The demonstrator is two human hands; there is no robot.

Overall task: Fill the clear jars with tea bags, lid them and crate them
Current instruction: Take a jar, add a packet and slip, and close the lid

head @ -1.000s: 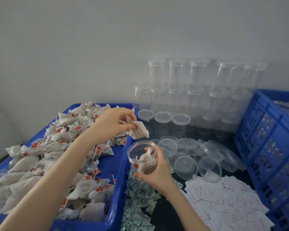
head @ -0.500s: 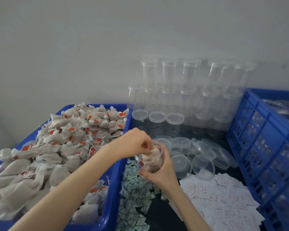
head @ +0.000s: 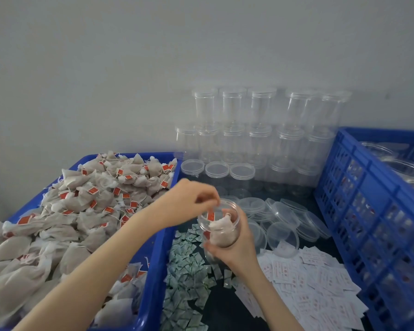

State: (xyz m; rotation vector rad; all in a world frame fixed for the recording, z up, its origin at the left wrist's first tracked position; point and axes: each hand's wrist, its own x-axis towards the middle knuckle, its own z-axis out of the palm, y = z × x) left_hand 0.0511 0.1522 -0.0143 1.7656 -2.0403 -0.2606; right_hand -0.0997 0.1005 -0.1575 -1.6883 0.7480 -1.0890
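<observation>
Jar (head: 221, 229): held upright in right hand (head: 237, 249), fingers wrapped round lower wall; no lid on.
Left hand (head: 196, 201): over jar mouth, fingertips curled close together; blurred, cannot tell whether anything pinched.
Fill: several tea bags (head: 219, 225) inside, red tag showing near rim; looks near full, judged from bag at mouth level.
Done: lidded jars already in crate (head: 368, 211), right of grip; count unclear.
Left: finish this jar, lid it, crate it; empty jars (head: 256, 130) stacked beyond grip, plenty to go.
Supply: tray (head: 153, 259) heaped with tea bags, left of grip.
Lids (head: 282, 237): loose pile just right of grip.
Edges: tray wall close to left forearm; crate wall well right.
Room: packets (head: 189, 263) below grip, slips (head: 308, 283) below-right.
</observation>
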